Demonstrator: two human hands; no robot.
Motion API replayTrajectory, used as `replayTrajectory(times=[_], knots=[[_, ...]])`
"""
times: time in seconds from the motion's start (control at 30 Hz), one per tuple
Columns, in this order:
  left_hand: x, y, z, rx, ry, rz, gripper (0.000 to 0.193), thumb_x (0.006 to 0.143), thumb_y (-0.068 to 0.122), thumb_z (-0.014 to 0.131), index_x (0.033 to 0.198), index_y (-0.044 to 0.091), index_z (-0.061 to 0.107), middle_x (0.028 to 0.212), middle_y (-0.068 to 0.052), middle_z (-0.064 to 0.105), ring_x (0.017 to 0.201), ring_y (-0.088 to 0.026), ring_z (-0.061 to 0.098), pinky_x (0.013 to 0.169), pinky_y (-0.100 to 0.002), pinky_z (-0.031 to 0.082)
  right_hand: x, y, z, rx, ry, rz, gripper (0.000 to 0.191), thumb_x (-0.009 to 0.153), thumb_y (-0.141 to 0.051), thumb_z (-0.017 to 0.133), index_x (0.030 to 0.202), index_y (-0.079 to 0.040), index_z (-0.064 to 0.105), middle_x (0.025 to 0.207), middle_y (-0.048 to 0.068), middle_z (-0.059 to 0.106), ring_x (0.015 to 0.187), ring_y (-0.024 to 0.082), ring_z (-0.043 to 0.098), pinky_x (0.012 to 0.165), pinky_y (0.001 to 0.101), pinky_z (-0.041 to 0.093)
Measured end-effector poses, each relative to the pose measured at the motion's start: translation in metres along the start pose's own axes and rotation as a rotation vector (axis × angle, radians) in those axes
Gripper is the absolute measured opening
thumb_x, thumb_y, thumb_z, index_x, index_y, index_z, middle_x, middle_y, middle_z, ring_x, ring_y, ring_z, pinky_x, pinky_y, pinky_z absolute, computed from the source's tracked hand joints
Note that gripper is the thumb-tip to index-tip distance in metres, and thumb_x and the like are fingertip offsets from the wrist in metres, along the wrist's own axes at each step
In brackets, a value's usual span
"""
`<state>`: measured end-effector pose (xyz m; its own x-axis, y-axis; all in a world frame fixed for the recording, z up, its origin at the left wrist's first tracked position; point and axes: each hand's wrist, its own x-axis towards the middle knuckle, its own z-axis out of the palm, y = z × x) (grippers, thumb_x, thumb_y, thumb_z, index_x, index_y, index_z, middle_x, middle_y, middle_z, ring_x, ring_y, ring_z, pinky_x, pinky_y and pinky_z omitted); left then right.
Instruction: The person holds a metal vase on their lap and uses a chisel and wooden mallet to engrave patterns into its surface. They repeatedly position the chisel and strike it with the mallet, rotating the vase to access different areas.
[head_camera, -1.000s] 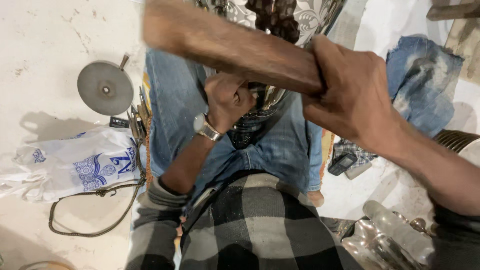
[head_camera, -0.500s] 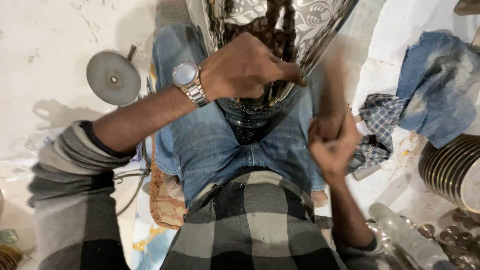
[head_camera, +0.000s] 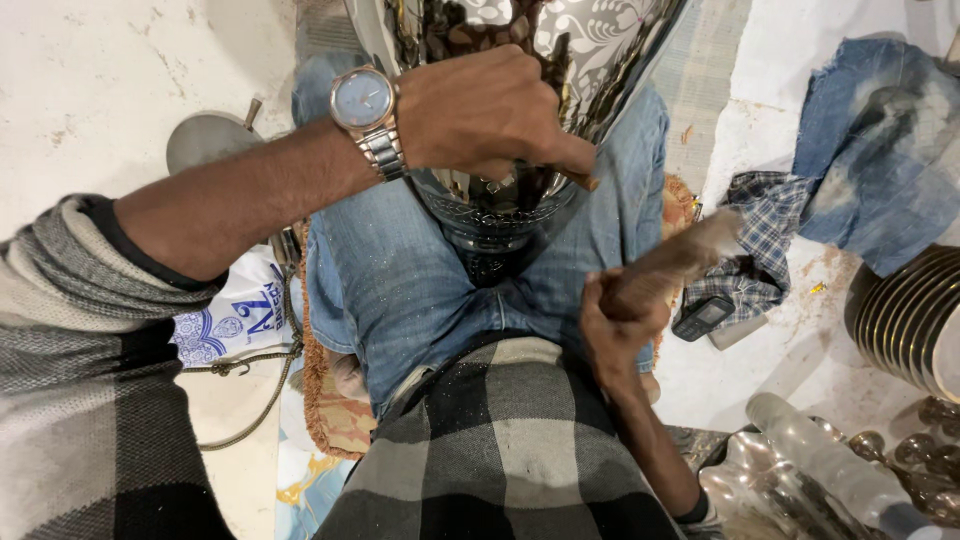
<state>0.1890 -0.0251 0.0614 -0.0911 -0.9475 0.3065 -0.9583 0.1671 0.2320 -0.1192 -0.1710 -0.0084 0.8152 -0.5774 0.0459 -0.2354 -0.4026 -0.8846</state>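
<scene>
Left hand (head_camera: 485, 110) closed, pressing a small tool against the engraved metal vessel (head_camera: 520, 215) on the lap, directly under it. Right hand (head_camera: 620, 320) fisted around a blurred wooden mallet (head_camera: 680, 262), below-right of vessel.

Bare floor (head_camera: 110, 90) lies open at left; cloths (head_camera: 870, 170), a phone (head_camera: 703, 318) and stacked plates (head_camera: 905, 315) crowd the right.

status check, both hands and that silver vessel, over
Left hand pressing a small tool against the engraved silver vessel held between the knees. Right hand gripping a wooden stick, raised clear of the vessel. Nothing between them.
</scene>
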Motion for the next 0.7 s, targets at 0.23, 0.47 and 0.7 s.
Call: replayTrajectory(times=[0.23,0.47,0.7], knots=[[-0.02,0.007,0.028,0.07,0.103,-0.129,0.03,0.102,0.006,0.063,0.124,0.025,0.069,0.047,0.005,0.043,0.036,-0.006,0.044,0.033,-0.02,0.037,0.05,-0.02,-0.024,-0.26,-0.124,0.199,0.049,0.066,0.008,0.063,0.11,-0.014,0.069,0.081,-0.004,0.065,0.063,0.007,0.064,0.057,0.0241,0.056],[-0.046,0.037,0.079,0.003,0.665,-0.423,0.036,0.087,-0.005,0.057,0.114,0.015,0.07,0.089,-0.008,0.073,0.052,-0.007,0.051,0.046,-0.021,0.045,0.124,-0.099,-0.068,-0.49,-0.39,-0.455,0.023,0.08,-0.002,0.076,0.082,-0.001,0.054,0.067,0.011,0.056,0.057,0.02,0.053,0.055,0.0385,0.047],[-0.029,0.082,0.119,-0.007,1.141,-0.884,0.002,0.073,-0.001,0.059,0.074,0.001,0.059,0.056,-0.007,0.052,0.046,-0.019,0.048,0.047,-0.035,0.04,0.173,-0.204,-0.035,-1.261,-0.675,-0.62,0.025,0.079,-0.014,0.075,0.087,-0.007,0.052,0.061,0.004,0.055,0.039,0.018,0.044,0.035,0.0375,0.038]])
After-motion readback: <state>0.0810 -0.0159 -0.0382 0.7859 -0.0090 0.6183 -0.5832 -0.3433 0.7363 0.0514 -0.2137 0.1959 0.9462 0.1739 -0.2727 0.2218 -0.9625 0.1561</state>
